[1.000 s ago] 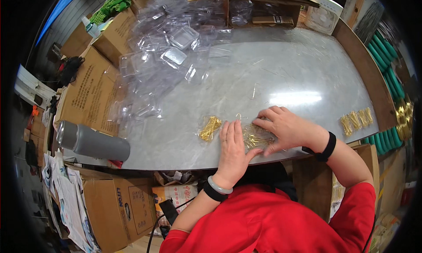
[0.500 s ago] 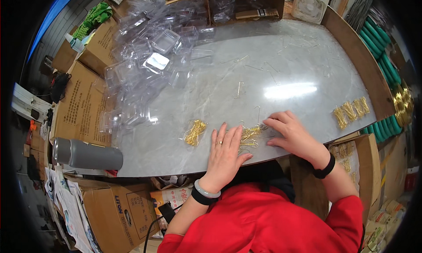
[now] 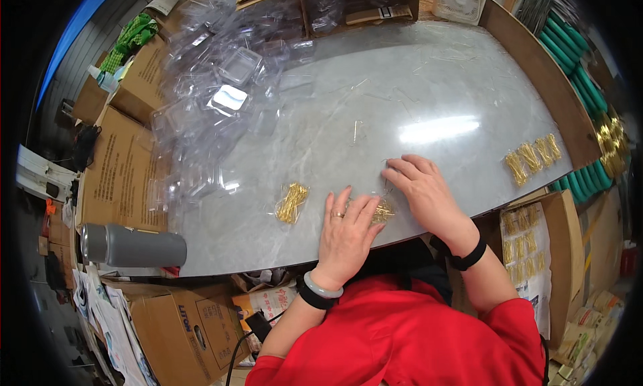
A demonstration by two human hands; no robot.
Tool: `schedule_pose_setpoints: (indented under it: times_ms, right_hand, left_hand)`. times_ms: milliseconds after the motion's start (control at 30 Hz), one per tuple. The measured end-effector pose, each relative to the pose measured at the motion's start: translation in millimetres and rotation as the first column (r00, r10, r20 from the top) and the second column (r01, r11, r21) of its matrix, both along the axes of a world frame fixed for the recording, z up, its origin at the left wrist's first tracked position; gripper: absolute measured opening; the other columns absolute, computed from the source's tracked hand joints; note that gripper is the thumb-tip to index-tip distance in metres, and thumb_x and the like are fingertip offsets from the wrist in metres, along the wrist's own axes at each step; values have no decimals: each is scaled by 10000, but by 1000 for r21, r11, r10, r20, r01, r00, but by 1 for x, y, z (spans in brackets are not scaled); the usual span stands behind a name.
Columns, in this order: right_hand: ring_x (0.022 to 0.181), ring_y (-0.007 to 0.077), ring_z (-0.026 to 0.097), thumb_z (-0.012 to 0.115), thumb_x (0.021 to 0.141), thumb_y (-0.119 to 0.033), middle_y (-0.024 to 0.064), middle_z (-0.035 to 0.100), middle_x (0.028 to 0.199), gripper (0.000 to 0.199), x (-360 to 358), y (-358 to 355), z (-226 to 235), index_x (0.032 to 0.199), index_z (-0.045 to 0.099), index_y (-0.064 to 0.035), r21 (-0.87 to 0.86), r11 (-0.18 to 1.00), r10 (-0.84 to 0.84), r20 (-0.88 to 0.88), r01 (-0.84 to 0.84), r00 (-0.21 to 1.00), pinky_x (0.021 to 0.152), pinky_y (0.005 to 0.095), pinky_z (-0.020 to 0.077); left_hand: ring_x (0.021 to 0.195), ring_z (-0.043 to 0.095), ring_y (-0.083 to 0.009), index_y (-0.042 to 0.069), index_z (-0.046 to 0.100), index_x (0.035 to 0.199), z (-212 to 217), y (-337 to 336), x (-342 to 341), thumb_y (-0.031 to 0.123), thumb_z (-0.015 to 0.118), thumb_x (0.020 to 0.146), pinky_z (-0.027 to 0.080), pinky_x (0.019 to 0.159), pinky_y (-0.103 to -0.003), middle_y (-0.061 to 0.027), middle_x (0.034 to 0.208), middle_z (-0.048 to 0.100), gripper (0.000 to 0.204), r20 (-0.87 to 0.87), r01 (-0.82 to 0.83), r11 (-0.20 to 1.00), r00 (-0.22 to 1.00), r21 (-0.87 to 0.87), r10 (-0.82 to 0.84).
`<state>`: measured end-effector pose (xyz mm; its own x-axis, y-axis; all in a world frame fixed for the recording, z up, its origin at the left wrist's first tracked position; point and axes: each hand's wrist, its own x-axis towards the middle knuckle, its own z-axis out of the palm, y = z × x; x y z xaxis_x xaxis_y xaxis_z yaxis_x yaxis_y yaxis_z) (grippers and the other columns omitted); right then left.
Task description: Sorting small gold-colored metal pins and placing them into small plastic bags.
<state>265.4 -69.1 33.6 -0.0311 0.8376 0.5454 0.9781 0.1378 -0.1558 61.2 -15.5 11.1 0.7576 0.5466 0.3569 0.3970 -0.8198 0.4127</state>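
Note:
My left hand (image 3: 347,233) lies palm down at the table's front, fingers stretched out over a small pile of gold-coloured wire hooks (image 3: 383,213). Part of the pile is hidden under the fingers. To its right, my right hand (image 3: 423,188) reaches over the table with its fingers extended. Its fingertips touch or hover by a thin wire hook (image 3: 385,183); which of the two I cannot tell, and its thumb is hidden. Left of my left hand sits a bundle of gold hooks (image 3: 293,203) in a clear plastic box.
Clear plastic boxes (image 3: 207,111) are heaped at the left. Several gold hook bundles (image 3: 532,159) line the right edge. Loose thin hooks (image 3: 357,130) lie farther back. A grey bottle (image 3: 137,245) lies at the left front; a wooden board (image 3: 546,78) borders the right side.
My right hand has moved up and left, its fingertips now by the upright wire hook. The left hand stays over the pile. The whole view has shifted slightly.

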Motion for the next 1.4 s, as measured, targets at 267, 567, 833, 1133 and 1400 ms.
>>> schedule_pose_setpoints:
  times_ms: [267, 567, 833, 1133, 1400]
  right_hand:
    - [913, 275, 585, 635, 804, -79, 57, 620, 958, 139, -17, -1, -25, 939, 665, -80, -94, 995, -55, -157, 41, 986, 815, 394, 480]
    - [874, 286, 593, 731, 772, -84, 66, 632, 944, 110, 0, -6, -10, 865, 673, -82, -33, 999, -47, -123, 43, 991, 773, 397, 502]
    - [1062, 372, 633, 585, 836, 76, 146, 681, 1103, 302, -32, -20, -8, 1107, 682, -17, -218, 973, -40, -473, -72, 880, 893, 439, 530]
    - [1341, 453, 496, 535, 956, 50, 283, 471, 1488, 488, -60, -28, -26, 1437, 455, 50, -45, 972, 141, -674, -231, 725, 1109, 454, 442]
    - [1385, 427, 435, 771, 889, -322, 225, 492, 1478, 692, -44, -21, -3, 1425, 495, 16, -195, 957, 148, -310, -216, 939, 1176, 531, 338]
  left_hand:
    - [1312, 488, -388, 78, 595, 1373, -2, 0, -3, 178, 719, 901, 330, 1155, -599, -104, 1292, 601, 498, 51, 42, 999, 998, 4, -43]
    - [1319, 486, -383, 63, 574, 1388, 1, 0, -4, 177, 717, 904, 330, 1164, -582, -125, 1303, 584, 517, 46, 39, 999, 998, 0, -39]
    - [1334, 485, -375, 31, 527, 1419, -4, 0, -3, 193, 722, 906, 329, 1175, -568, -156, 1335, 554, 572, 52, 0, 1000, 999, 12, -1]
    - [1359, 458, -399, 14, 456, 1474, -13, 3, -4, 161, 740, 868, 311, 1192, -563, -207, 1398, 510, 685, 39, -7, 1000, 999, 10, 7]
    - [1484, 329, -387, -26, 235, 1586, -3, 19, -37, 62, 620, 745, 259, 1236, -454, -240, 1569, 361, 928, 369, 202, 845, 929, -496, -6]
